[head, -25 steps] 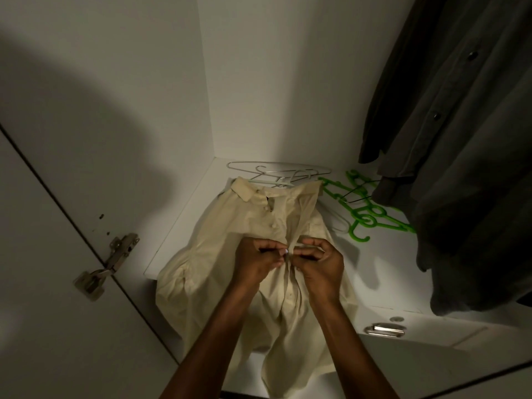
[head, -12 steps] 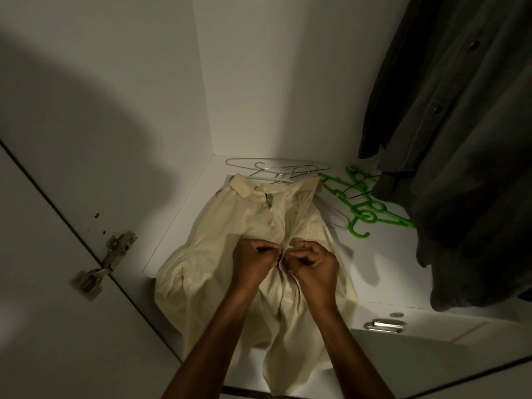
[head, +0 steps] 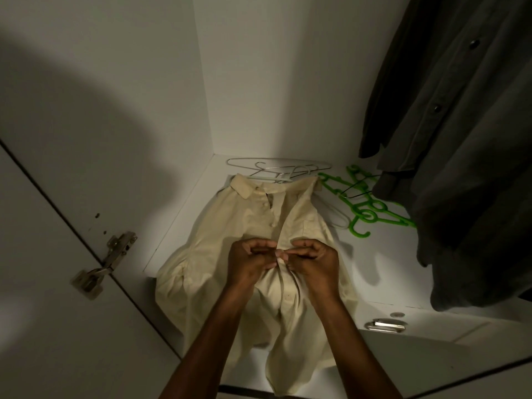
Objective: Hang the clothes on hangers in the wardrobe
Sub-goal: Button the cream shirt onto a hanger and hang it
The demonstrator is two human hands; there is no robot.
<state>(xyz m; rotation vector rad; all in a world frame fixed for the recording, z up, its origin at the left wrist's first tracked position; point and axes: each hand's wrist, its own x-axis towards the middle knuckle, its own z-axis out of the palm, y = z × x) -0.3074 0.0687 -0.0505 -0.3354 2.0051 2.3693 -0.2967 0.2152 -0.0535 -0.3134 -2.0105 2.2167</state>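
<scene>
Both hands, left hand (head: 253, 262) and right hand (head: 312, 260), pinch the shirt (head: 224, 272) placket mid-chest; collar points away, toward the hangers (head: 365, 203).

Both hands (head: 283, 259) seemingly pinching cream shirt (head: 207, 272) placket, wardrobe shelf (head: 383, 254)

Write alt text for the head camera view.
Both hands, left hand and right hand, pinch the button placket of a cream shirt lying on a white wardrobe shelf. Behind it lie wire hangers and green hangers; a dark shirt hangs at right.
</scene>
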